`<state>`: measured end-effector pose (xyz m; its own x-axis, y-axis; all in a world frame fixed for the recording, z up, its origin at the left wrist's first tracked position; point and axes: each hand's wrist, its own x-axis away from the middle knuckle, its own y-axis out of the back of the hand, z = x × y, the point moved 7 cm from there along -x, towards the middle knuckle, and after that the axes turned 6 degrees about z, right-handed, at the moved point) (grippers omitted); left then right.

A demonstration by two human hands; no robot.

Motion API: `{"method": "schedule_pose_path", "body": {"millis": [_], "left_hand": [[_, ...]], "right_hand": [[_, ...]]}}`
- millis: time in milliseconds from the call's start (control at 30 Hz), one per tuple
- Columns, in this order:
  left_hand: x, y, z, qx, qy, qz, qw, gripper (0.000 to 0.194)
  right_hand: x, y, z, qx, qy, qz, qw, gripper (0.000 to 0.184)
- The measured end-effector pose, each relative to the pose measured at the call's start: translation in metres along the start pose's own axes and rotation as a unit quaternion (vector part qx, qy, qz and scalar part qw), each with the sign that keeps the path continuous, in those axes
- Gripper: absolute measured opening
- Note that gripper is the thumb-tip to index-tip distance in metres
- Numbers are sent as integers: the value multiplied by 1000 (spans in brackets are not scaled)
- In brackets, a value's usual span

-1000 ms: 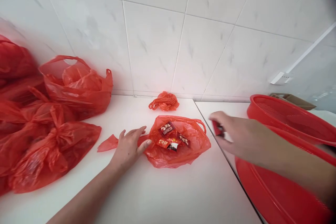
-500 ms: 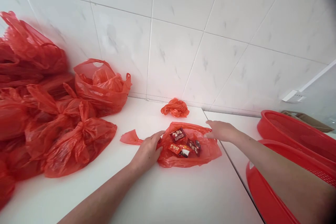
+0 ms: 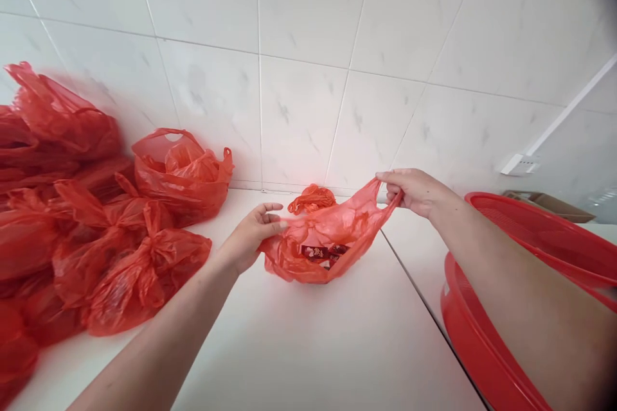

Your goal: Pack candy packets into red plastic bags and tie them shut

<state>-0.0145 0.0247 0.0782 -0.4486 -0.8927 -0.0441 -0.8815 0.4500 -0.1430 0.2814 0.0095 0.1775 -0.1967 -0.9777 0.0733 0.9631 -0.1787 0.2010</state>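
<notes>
A thin red plastic bag (image 3: 332, 225) is stretched between my two hands above the white tabletop, its mouth facing me. My right hand (image 3: 409, 191) pinches the bag's handle at the upper right and pulls it up. On the other side, my left hand (image 3: 258, 231) is closed on the bag's left edge, thumb and fingers pinching the film. Inside lie several small wrapped packets; a dark red packet (image 3: 314, 252) with white print shows best, and the others are partly hidden by the film. Behind the bag sits a crumpled red plastic bag (image 3: 312, 198).
Several knotted, filled red bags (image 3: 144, 263) are heaped at the left, with an open-topped red bag (image 3: 183, 173) against the tiled wall. Red plastic baskets (image 3: 535, 231) stand at the right, past a seam in the tabletop. A cardboard box (image 3: 549, 205) lies behind them.
My right hand released a small dark red packet into the bag, then took hold of the handle. Both hands have lifted the bag's sides, which lay spread on the table.
</notes>
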Motion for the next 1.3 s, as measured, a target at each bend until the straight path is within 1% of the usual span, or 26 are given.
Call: {"method": "schedule_pose_path", "body": {"millis": [100, 167, 233, 333, 367, 433, 500, 533, 567, 600, 633, 667, 700, 733, 800, 833, 867, 900, 933, 967, 1033, 1100, 1133, 1200, 1267, 1300], "left_hand": [[-4, 0, -42, 40, -72, -16, 996, 51], [-6, -1, -70, 28, -121, -35, 992, 47], [-6, -5, -93, -7, -148, -45, 988, 45], [-3, -11, -115, -116, -167, -68, 977, 42], [1, -10, -119, -174, -175, -87, 965, 41], [13, -3, -124, -296, -198, -152, 922, 37], [28, 14, -118, -379, -206, -219, 875, 34], [35, 26, -110, -395, -197, -243, 864, 33], [42, 40, -98, -394, -175, -262, 863, 32], [47, 56, -83, -381, -141, -272, 873, 31], [52, 70, -65, -358, -101, -268, 889, 32], [56, 81, -46, -335, -61, -256, 905, 34], [59, 87, -28, -320, -31, -229, 919, 37], [60, 89, -12, -311, -10, -199, 929, 41], [56, 78, 12, -316, 14, -135, 939, 60], [52, 67, 20, -321, 15, -108, 941, 72], [46, 53, 25, -318, 6, -85, 944, 83], [38, 36, 28, -308, -17, -54, 950, 91], [30, 18, 27, -285, -50, -25, 957, 94], [23, 2, 25, -244, -83, -7, 966, 90], [9, -20, 22, -138, -116, -5, 984, 66], [-1, -31, 24, -54, -98, -22, 993, 35], [-5, -34, 25, -24, -86, -30, 996, 26], [-9, -37, 25, 19, -80, -39, 996, 26], [-11, -35, 26, 99, -81, -68, 989, 25], [-12, -35, 28, 144, -76, -85, 983, 24]], "right_hand": [[4, 0, 11, -73, 59, -67, 993, 26], [10, 0, 13, -116, 106, -113, 981, 24], [21, -1, 11, -168, 155, -155, 961, 26], [40, -4, 2, -219, 218, -194, 931, 22], [46, -5, -3, -216, 229, -201, 928, 19], [55, -6, -17, -180, 230, -207, 934, 17], [60, -7, -35, -110, 217, -204, 948, 24], [62, -6, -45, -73, 213, -206, 952, 31], [65, -4, -55, -44, 214, -219, 951, 38], [68, -1, -65, -24, 217, -236, 947, 45], [70, 0, -74, -12, 219, -244, 945, 50], [70, -1, -82, -5, 218, -233, 948, 53], [67, -6, -90, -3, 213, -197, 957, 56], [64, -15, -95, -4, 210, -138, 968, 61], [57, -35, -99, -22, 215, -5, 976, 81], [55, -43, -98, -36, 226, 39, 973, 91], [53, -47, -95, -48, 239, 62, 968, 97], [50, -49, -90, -56, 254, 68, 963, 98], [48, -49, -86, -62, 265, 63, 960, 96], [45, -49, -82, -67, 270, 52, 959, 93], [39, -47, -81, -80, 246, 22, 966, 81], [35, -48, -90, -96, 178, 10, 979, 59], [34, -48, -95, -110, 140, 8, 984, 48], [34, -44, -103, -166, 98, -12, 981, 37], [32, -36, -103, -250, 106, -43, 962, 35], [30, -34, -102, -285, 113, -41, 951, 36]]}}
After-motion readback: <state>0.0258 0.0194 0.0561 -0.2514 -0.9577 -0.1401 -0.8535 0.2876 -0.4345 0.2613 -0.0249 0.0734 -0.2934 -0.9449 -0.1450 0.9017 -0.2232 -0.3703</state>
